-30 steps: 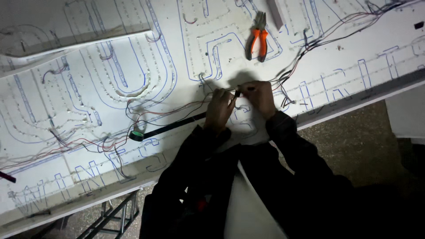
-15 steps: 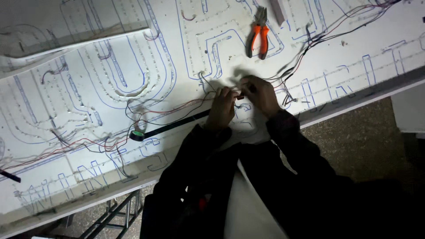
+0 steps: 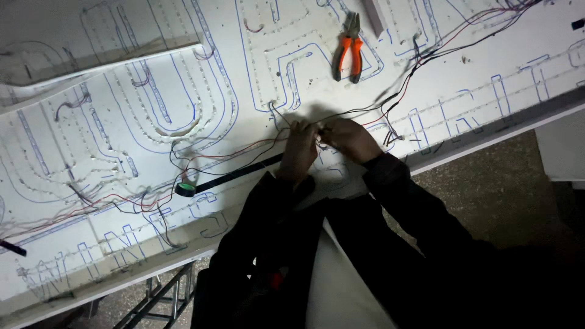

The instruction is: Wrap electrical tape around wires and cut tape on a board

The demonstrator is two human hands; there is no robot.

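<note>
- a tape roll (image 3: 185, 189) is lying at the left on the white board (image 3: 122, 73), its black strip running toward the hands.
- the left hand (image 3: 298, 152) is curling shut, pinching thin wires (image 3: 320, 129) at mid-board.
- the right hand (image 3: 350, 139) is closing on the same wires, fingertips meeting the left's.
- to my eye, keeping both pinches close together and the strands taut is serving the join best.
- orange pliers (image 3: 348, 52) are lying above, well apart.
</note>
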